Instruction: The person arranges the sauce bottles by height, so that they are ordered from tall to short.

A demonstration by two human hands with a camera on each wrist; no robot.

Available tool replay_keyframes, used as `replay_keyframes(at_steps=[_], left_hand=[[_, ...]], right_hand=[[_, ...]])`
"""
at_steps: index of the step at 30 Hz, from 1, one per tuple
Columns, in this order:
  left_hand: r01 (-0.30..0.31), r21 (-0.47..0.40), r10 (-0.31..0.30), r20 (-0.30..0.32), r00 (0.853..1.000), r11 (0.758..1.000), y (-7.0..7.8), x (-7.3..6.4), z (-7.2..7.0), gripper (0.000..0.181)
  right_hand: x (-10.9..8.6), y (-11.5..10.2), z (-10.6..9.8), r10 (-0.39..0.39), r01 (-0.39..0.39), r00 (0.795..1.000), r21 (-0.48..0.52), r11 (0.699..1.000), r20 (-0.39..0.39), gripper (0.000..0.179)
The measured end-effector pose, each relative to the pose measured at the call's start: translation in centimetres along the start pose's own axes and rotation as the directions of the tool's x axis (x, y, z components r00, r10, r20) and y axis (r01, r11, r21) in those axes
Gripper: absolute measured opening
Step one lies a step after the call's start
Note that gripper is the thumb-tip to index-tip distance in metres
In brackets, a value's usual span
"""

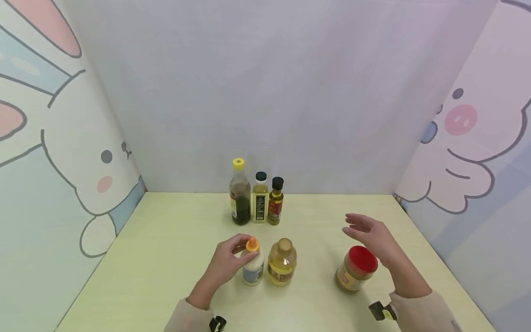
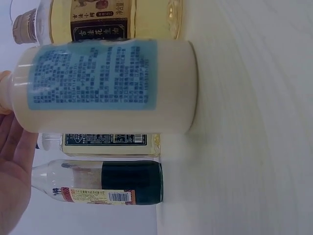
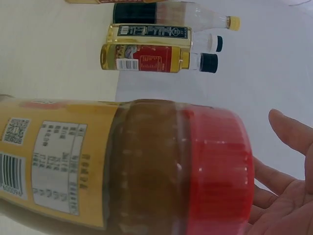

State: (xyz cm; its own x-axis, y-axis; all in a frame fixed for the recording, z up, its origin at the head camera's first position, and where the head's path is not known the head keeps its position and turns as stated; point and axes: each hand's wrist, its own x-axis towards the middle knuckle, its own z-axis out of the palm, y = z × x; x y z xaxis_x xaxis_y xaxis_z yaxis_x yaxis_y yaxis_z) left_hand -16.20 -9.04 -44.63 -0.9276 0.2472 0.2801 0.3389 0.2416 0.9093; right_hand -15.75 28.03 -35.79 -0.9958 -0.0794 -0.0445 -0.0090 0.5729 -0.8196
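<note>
My left hand [image 1: 226,261] has its thumb and fingers round the neck of a white squeeze bottle [image 1: 253,270] with an orange nozzle cap. The bottle's blue printed label [image 2: 93,76] faces the left wrist camera, and part of that hand shows behind the neck. Over at the right, my right hand [image 1: 375,237] hovers just beyond a peanut butter jar [image 1: 351,274], its fingers loosely bent and holding nothing. The jar's red lid [image 3: 220,169] comes close to the palm in the right wrist view. An oil bottle [image 1: 282,265] with a tan cap stands right beside the squeeze bottle.
Behind them stand a soy sauce bottle [image 1: 240,198] with a yellow cap, a clear bottle of yellow oil [image 1: 260,200] and a small bottle with a red label [image 1: 275,205]. A pale wall [image 1: 265,101] rises at the table's back edge, with cartoon panels on both sides.
</note>
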Motion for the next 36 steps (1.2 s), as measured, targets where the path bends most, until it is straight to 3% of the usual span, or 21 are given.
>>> replay_keyframes(at_steps=[13, 26, 36], left_hand=[[0.024, -0.054, -0.025, -0.023, 0.999, 0.998, -0.1, -0.3, 0.3, 0.031], [0.034, -0.01, -0.035, -0.072, 0.997, 0.999, -0.2, -0.5, 0.6, 0.033], [0.014, -0.031, -0.016, -0.093, 0.996, 0.999, -0.3, -0.4, 0.7, 0.033]], right_hand=[[-1.6, 2.1, -0.1, 0.001, -0.001, 0.999, -0.003, 1.0, -0.039, 0.061], [-2.8, 4.2, -0.1, 0.008, -0.01, 0.999, -0.048, 0.999, -0.039, 0.069], [-3.5, 5.4, 0.3, 0.038, -0.038, 0.999, 0.006, 0.999, -0.012, 0.073]])
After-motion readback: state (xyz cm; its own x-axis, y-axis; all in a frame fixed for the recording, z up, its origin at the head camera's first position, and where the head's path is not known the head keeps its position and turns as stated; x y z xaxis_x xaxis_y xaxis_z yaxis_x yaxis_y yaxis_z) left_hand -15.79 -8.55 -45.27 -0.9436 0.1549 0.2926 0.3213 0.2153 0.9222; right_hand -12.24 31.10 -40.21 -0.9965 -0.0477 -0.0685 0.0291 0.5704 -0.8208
